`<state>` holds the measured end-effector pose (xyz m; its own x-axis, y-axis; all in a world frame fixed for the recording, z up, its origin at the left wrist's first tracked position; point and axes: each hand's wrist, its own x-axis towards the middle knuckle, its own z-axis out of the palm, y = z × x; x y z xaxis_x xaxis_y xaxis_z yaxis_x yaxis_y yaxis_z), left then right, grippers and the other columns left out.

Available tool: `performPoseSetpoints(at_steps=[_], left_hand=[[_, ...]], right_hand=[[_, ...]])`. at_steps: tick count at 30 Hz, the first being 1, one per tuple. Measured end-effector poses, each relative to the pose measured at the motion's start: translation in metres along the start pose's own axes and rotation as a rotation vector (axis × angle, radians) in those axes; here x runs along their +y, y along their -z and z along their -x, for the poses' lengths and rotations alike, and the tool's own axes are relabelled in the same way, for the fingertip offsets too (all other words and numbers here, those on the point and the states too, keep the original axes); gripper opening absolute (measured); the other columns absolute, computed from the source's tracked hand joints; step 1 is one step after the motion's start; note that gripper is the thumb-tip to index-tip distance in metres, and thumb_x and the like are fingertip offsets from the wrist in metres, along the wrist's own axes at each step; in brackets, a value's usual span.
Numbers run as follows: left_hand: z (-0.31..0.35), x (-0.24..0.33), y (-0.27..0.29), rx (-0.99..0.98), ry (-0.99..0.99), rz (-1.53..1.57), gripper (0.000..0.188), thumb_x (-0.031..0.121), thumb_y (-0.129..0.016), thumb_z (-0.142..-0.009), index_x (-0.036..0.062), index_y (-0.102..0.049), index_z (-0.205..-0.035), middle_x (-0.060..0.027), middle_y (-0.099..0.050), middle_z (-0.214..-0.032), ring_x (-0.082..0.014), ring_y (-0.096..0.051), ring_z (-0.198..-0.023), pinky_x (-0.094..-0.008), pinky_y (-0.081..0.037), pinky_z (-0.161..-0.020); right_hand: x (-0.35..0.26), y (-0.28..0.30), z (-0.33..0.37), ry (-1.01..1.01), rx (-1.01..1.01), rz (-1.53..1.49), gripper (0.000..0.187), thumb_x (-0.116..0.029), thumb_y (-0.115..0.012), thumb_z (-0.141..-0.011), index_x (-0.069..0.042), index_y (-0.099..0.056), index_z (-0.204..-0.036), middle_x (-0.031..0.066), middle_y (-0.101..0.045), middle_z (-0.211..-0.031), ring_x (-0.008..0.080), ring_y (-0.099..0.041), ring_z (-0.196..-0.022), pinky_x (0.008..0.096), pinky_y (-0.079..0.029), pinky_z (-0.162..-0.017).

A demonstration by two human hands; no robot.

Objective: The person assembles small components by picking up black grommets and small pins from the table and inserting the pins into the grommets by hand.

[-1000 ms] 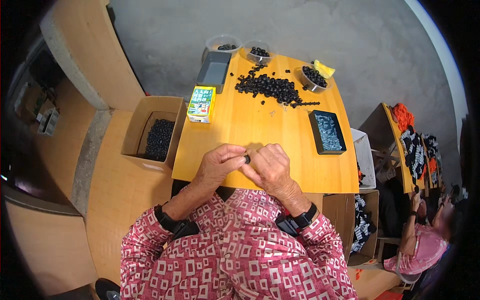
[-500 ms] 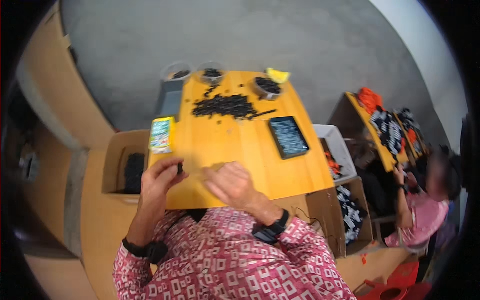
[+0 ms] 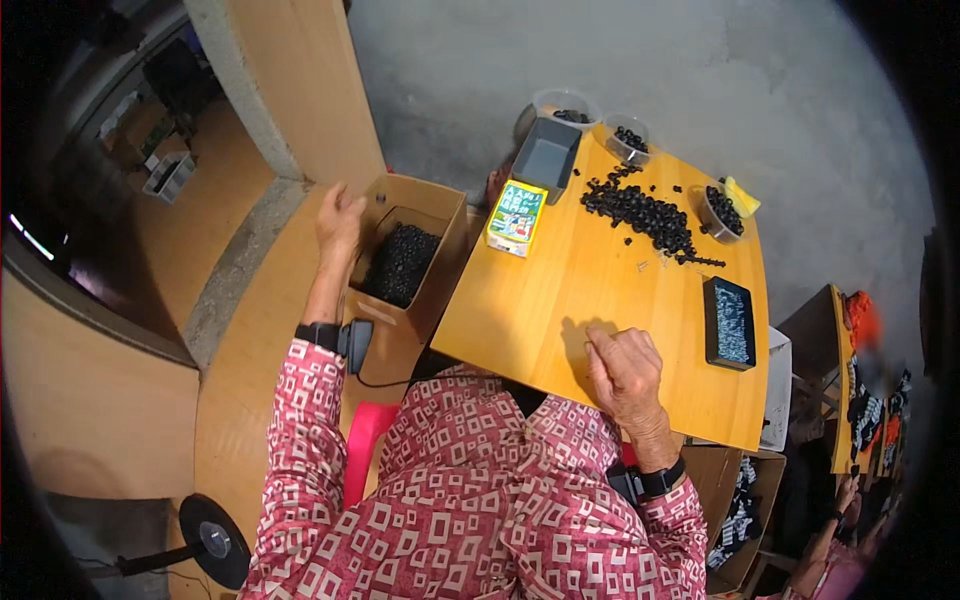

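Observation:
My left hand [image 3: 340, 222] is raised over the left rim of a cardboard box [image 3: 455, 235] beside the table. Its fingers are loosely parted with nothing visible in them. A small dark spot shows by the box's inner wall near the fingertips; whether it is a loose piece or a hole, I cannot tell. Small black parts [image 3: 402, 265] fill the bottom of the box. Over the table's near edge, my right hand [image 3: 630, 380] is curled, palm down; what its fingers hold, if anything, is hidden. A heap of small black parts [image 3: 645, 215] lies on the yellow table [image 3: 540, 320].
Clear tubs [image 3: 628, 140] of black parts, a grey tray [image 3: 548, 158] and a yellow-green carton [image 3: 517, 217] line the far and left sides. At right lie a black tray of small pieces [image 3: 730, 323] and a yellow piece [image 3: 740, 197]. A person sits beyond.
My view has turned left. My left hand has gone from above the table, with a small black piece in it, out to the cardboard box. My right hand stays by the near edge.

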<state>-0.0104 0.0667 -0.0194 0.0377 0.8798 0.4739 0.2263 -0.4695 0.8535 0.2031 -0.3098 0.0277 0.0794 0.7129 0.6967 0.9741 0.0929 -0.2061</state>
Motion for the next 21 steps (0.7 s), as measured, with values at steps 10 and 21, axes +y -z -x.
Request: performPoseSetpoints(at_steps=[10, 21], left_hand=[[0.042, 0.051, 0.003, -0.547, 0.513, 0.463, 0.024, 0.016, -0.061, -0.095, 0.0039, -0.064, -0.115, -0.0082, -0.070, -0.104, -0.0147, -0.067, -0.094, -0.0235, -0.052, -0.082], [0.090, 0.180, -0.012, -0.928, 0.531, 0.759, 0.024, 0.017, -0.064, -0.094, 0.0033, -0.065, -0.113, -0.0066, -0.071, -0.100, -0.0147, -0.067, -0.096, -0.0276, -0.050, -0.091]], right_hand=[[0.016, 0.017, -0.027, 0.015, -0.137, 0.115, 0.010, -0.004, -0.067, -0.079, -0.001, -0.064, -0.088, 0.0119, -0.057, -0.073, 0.0280, -0.058, -0.071, 0.0387, -0.047, -0.065], [0.156, 0.005, -0.063, -0.384, -0.112, 0.237, 0.013, -0.013, -0.065, -0.084, -0.003, -0.069, -0.091, 0.0174, -0.066, -0.087, 0.0350, -0.064, -0.086, 0.0438, -0.051, -0.076]])
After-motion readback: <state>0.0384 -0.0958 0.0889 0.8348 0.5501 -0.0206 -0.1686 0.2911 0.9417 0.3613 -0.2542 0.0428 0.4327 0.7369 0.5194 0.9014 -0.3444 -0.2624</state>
